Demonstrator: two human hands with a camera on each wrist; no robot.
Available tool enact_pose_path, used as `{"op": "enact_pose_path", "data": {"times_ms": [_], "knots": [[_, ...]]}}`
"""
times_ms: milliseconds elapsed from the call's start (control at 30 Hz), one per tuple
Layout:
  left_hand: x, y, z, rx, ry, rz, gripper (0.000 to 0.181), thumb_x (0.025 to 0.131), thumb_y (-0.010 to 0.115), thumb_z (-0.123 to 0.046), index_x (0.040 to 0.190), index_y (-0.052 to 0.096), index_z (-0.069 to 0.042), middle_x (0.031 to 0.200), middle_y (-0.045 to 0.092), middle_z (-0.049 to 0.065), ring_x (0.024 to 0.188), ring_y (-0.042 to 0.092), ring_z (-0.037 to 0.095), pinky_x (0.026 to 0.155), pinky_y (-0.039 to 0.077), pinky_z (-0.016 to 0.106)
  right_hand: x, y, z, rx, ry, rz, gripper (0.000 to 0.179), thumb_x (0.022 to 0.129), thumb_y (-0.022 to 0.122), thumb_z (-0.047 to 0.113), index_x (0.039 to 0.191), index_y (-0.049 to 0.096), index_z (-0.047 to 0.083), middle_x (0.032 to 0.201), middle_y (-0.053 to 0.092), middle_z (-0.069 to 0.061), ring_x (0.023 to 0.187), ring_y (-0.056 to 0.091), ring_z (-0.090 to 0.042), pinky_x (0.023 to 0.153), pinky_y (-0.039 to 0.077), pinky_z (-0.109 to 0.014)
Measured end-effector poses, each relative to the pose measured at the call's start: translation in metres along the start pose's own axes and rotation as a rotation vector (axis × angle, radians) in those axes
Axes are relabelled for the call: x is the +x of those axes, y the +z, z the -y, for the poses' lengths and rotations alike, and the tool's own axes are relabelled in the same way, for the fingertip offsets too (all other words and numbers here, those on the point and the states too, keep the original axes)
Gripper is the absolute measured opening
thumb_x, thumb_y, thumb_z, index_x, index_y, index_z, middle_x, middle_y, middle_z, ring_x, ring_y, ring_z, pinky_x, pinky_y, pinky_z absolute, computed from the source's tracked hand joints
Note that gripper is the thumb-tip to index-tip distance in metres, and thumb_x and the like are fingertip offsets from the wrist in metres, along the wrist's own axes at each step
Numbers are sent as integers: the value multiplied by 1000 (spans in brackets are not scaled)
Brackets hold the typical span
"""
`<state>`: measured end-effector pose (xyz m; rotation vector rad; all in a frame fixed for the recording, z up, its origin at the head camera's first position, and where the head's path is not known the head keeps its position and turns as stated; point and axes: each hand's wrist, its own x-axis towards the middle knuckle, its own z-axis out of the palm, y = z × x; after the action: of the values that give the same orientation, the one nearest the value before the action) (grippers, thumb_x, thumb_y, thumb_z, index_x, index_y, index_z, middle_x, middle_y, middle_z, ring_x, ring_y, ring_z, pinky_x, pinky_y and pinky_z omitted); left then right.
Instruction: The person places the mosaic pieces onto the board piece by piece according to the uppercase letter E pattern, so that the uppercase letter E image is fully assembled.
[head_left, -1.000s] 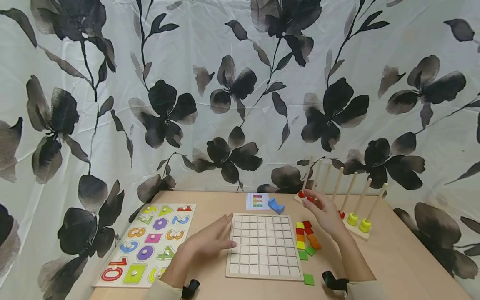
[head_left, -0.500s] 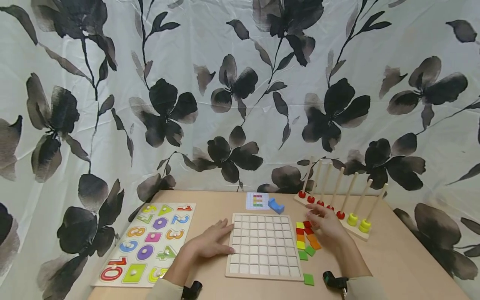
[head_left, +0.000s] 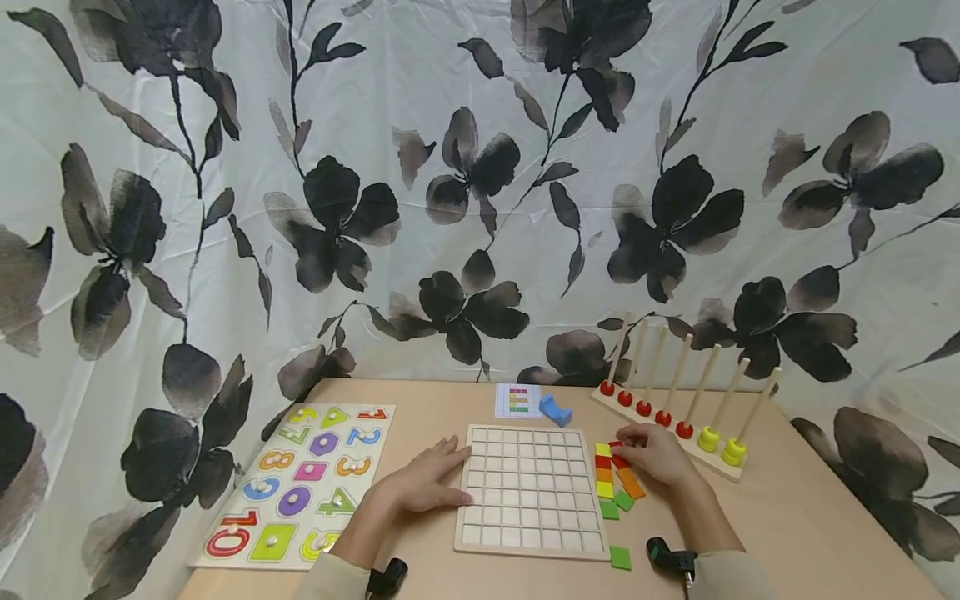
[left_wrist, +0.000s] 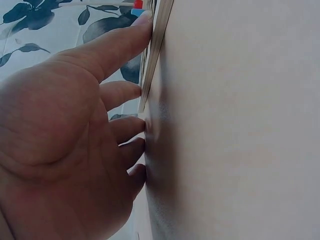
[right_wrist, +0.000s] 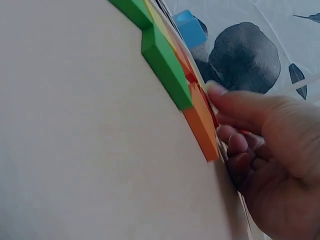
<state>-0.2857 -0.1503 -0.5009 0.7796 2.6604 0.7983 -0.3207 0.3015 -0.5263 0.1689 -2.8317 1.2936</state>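
My left hand lies with fingers spread on the table at the left side of the wooden grid board. Its thumb and index fingertip touch the board's edge in the left wrist view. Beyond the board's right side, my right hand is down at a red tile, thumb and curled fingers about it and partly covering it. In the right wrist view, the right hand has its thumb tip by the red tile, behind an orange tile and a green tile.
Yellow, red, orange and green tiles line the board's right side, with a lone green tile nearer. Behind stand a pattern card, a blue curved block and a peg rack with rings. A number puzzle lies left.
My right hand has come away from the peg rack, down and nearer to the red tiles, and now covers part of them. The left hand has shifted slightly down along the board's edge.
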Motion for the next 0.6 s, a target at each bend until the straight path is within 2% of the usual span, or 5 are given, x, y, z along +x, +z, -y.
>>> {"op": "enact_pose_path", "data": {"times_ms": [133, 333, 600], "knots": [[0, 1, 1, 8, 8, 3, 87, 93, 73, -49, 160, 39, -6, 170, 20, 27, 160, 14, 45, 129, 15, 62, -1, 3, 3, -47, 14, -31, 30, 93, 80, 21, 116, 75, 3, 94, 66, -6, 86, 54, -21, 69, 48, -23], [2, 0, 1, 10, 0, 2, 87, 93, 73, -50, 160, 39, -7, 171, 20, 26, 160, 14, 44, 130, 14, 61, -2, 5, 8, -77, 8, -60, 26, 93, 79, 17, 113, 76, 2, 97, 71, -7, 85, 56, -22, 69, 51, -21], [2, 1, 2, 16, -7, 5, 86, 94, 72, -51, 161, 39, -8, 171, 20, 25, 161, 14, 44, 130, 14, 61, -4, 9, 11, -30, 38, -80, 24, 93, 79, 15, 111, 69, 3, 97, 68, -8, 87, 57, -22, 70, 52, -20]]}}
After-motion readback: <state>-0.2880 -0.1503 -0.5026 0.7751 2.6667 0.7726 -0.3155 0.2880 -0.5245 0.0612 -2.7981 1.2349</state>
